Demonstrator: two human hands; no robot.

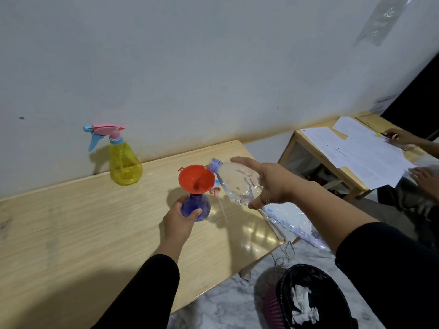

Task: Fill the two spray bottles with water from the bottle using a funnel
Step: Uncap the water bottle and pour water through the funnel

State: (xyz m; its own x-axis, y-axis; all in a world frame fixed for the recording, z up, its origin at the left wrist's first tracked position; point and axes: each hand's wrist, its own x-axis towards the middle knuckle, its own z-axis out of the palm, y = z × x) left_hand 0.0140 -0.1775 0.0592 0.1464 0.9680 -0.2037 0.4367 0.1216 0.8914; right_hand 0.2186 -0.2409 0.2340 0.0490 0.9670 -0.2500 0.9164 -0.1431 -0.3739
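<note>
Two spray bottles are on the bench (pixel 71 233): the yellow spray bottle (pixel 124 162) stands capped near the wall, well apart from the work, while the blue spray bottle (pixel 197 206) sits mid-bench with the orange funnel (pixel 196 178) seated in its open neck. The left hand (pixel 178 220) has its fingers (pixel 195 213) wrapped around the blue body, steadying it. The right hand (pixel 268 184) grasps the clear water bottle (pixel 237 184), tipped so its uncapped mouth rests just over the funnel's rim. A pink sprayer head (pixel 215 189) with its dip tube lies on the bench just behind the funnel. The likely trouble is overshoot: the mouth sits at the very edge of the funnel, so a sudden tilt or a squeeze of the soft plastic could send water over the rim onto the bench. Pouring too fast could also back up the narrow spout, and the top-heavy funnel may tip if the left grip loosens.
</note>
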